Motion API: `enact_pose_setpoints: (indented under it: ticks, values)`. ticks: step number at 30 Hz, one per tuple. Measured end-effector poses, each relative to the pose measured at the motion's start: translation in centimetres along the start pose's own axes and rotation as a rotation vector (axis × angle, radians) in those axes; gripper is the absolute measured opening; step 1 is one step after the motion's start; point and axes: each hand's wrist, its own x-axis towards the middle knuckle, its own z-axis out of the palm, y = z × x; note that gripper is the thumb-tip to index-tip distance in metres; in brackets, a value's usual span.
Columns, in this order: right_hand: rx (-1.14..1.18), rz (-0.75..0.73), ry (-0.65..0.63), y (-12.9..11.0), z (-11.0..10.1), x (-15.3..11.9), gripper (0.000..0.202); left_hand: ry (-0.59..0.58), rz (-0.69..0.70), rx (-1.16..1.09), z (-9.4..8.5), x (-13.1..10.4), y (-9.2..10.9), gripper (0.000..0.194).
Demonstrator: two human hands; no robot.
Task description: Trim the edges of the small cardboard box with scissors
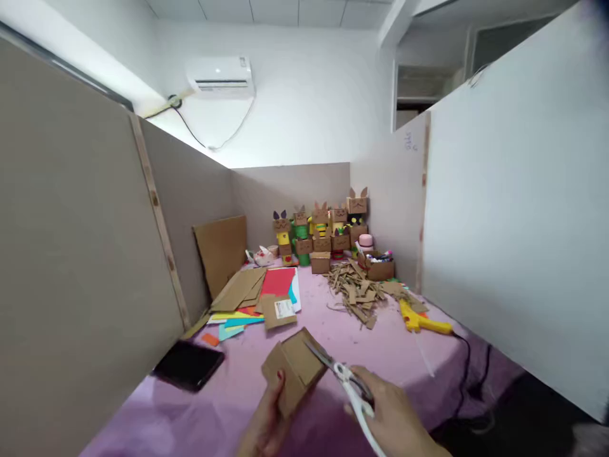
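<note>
My left hand [269, 416] grips a folded piece of brown cardboard [297, 365] by its lower left side, with the thumb on top. The cardboard has flaps and is tilted above the pink cloth. In my right hand [380, 406] is a pair of scissors [352, 393] with white handles. Its blades point up and left and lie over the upper right part of the cardboard. Whether the blade tips touch the cardboard cannot be made out.
A black tablet [189, 365] lies at left. Behind are coloured paper [277, 281], cardboard sheets [240, 289], a labelled piece [278, 311], cardboard scraps [356, 289] and cardboard animal figures [321, 241]. A yellow glue gun [423, 322] with a black cord is at right. Partitions flank the table.
</note>
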Motion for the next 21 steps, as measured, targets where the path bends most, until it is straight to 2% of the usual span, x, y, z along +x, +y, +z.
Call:
enact_pose_setpoints:
  ticks: [4,8,21]
  values:
    - [-0.042,0.012,-0.006,-0.42,0.14,0.3,0.049,-0.03,-0.026,0.033,0.04,-0.14,-0.09,0.062]
    - [-0.06,0.022,-0.015,-0.53,0.09,0.65,0.042,-0.036,-0.009,0.006,-0.21,0.15,-0.13,0.063]
    - [0.093,-0.022,0.029,0.18,1.03,0.97,0.037,-0.103,0.017,-0.082,-0.74,0.79,-0.48,0.064]
